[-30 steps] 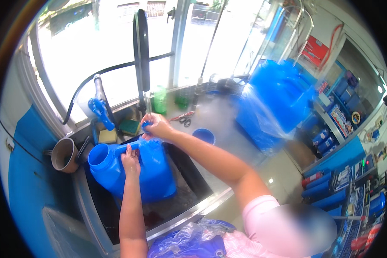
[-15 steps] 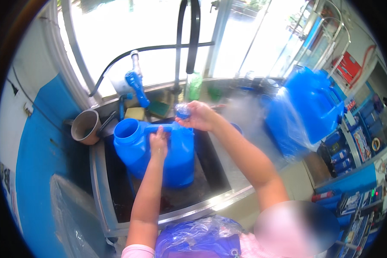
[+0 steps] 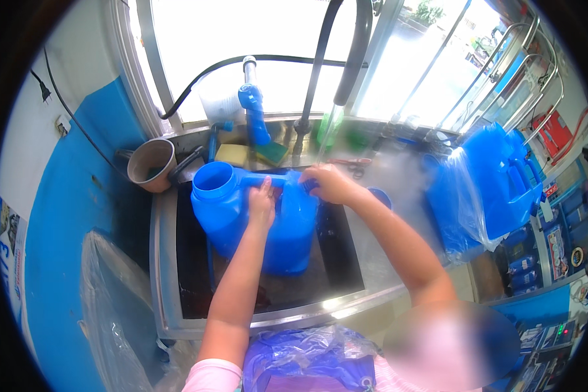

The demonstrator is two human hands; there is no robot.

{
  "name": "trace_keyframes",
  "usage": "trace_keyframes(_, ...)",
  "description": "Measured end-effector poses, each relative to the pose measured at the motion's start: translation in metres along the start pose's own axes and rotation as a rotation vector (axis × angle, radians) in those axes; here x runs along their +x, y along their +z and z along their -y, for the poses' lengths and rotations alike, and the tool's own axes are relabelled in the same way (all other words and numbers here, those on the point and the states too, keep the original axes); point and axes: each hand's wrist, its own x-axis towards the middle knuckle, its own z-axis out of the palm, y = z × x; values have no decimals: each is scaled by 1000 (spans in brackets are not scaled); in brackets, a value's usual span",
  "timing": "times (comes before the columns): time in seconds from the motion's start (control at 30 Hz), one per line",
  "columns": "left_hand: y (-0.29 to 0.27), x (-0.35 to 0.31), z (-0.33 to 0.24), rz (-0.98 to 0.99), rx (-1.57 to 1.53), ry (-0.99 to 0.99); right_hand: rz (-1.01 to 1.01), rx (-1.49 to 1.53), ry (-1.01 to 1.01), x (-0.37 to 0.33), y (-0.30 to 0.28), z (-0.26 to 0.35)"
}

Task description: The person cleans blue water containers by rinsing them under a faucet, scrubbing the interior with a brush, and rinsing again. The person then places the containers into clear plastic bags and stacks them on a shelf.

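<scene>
A blue plastic water jug stands in the dark sink basin, its wide round mouth uncovered at the left end. My left hand is closed around the jug's top handle. At the right end of the jug's top, my right hand pinches a small blue cap against the jug. The fingers partly cover the cap, so whether it sits on an opening there cannot be seen.
Behind the basin lie a yellow sponge, a green-and-yellow sponge and red-handled scissors. A brown pot stands left, a plastic-wrapped blue jug right. A black hose hangs above.
My right hand has brought the shiny wet blue cap from above the jug down onto the jug's right end. My left hand keeps its hold on the handle. The view has shifted.
</scene>
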Motion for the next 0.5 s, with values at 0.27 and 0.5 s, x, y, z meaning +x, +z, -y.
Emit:
trace_keyframes(0.27, 13, -10, 13, 29, 28, 17, 390, 371, 739, -1, -10, -14)
trace_keyframes(0.5, 7, -1, 6, -22, 37, 2, 302, 338, 664, -3, -6, -12)
